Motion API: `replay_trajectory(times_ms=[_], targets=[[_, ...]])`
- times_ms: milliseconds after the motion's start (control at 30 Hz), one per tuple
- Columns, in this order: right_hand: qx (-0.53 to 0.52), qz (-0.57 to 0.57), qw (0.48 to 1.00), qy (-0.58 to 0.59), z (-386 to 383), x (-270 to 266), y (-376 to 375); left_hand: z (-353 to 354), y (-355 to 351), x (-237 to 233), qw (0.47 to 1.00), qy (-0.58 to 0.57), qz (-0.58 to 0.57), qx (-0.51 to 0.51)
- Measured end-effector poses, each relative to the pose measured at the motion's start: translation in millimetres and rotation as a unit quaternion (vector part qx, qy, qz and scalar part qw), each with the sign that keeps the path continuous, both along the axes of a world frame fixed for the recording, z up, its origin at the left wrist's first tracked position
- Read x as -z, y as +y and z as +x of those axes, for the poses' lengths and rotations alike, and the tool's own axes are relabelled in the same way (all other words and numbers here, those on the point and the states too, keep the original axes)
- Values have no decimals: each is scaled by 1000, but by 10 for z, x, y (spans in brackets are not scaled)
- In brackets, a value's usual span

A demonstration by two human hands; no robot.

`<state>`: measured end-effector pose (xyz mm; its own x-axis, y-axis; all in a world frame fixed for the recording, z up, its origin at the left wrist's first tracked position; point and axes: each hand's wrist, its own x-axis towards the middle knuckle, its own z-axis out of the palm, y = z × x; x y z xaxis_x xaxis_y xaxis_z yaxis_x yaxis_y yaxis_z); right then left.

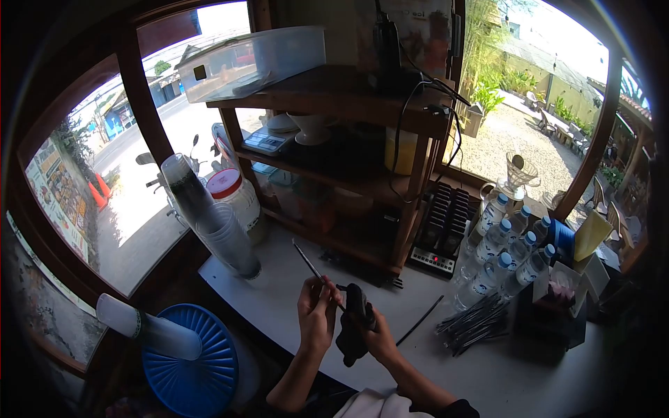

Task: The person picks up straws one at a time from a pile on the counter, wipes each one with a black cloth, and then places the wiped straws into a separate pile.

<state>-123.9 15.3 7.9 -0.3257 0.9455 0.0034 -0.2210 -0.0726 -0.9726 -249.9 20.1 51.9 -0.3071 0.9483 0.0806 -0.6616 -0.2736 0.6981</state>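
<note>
Between the fingers of my left hand is a thin dark stick with a lighter tip, pointing up and to the left. My right hand is wrapped round a black device, whose exact kind I cannot make out. The device's upper part is close to the fingers of my left hand. Both hands are above the front part of the white table. A thin black rod lies on the table to the right of my right hand.
Water bottles and a pile of black sticks are at the right. Behind stands a wooden shelf, beside a black keypad device. Stacked plastic cups, a red-lidded jar and a blue lid are at the left.
</note>
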Motion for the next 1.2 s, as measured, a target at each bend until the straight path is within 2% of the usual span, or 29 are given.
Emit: replay_trajectory(times_ms=[100,133,267,367,400,467,500,533,633,667,733,833,967,1000,1100,1167,1200], targets=[[32,77,995,-46,15,35,40,30,3,43,998,-51,-4,-24],[54,158,977,-134,11,7,30,51,16,68,997,-61,-12,-44],[74,189,940,-275,39,-114,25,107,31,100,989,-78,-43,-119],[152,230,913,-302,102,-293,16,133,-9,31,986,-63,-36,-150],[205,264,895,-297,131,-264,21,99,-11,19,984,-53,-31,-168],[281,262,908,-167,160,-275,33,-7,-22,-7,978,-36,-19,-204],[316,259,907,-100,169,-281,32,-19,-37,-25,983,-7,-21,-182],[289,237,925,-70,185,-305,-20,-24,-61,-51,987,21,-24,-158],[147,298,921,-203,129,-335,-53,41,-117,-38,986,117,-21,-113],[63,272,948,-153,70,-370,-45,54,-130,26,982,158,-14,-104],[4,193,970,-149,30,-355,-128,100,-127,33,973,205,-22,-100],[-18,157,973,-168,108,-366,-155,123,-70,4,987,124,-29,-99],[-21,124,969,-214,325,-189,-176,-47,109,-53,975,69,-29,-207],[4,116,974,-195,401,-148,-187,-57,126,-85,976,95,-28,-194],[89,108,981,-132,606,-33,-210,58,169,32,963,257,-65,-42],[163,125,975,-80,703,46,-191,221,200,326,933,350,-76,37],[156,120,979,-60,764,48,-182,305,212,484,914,393,-72,67]])
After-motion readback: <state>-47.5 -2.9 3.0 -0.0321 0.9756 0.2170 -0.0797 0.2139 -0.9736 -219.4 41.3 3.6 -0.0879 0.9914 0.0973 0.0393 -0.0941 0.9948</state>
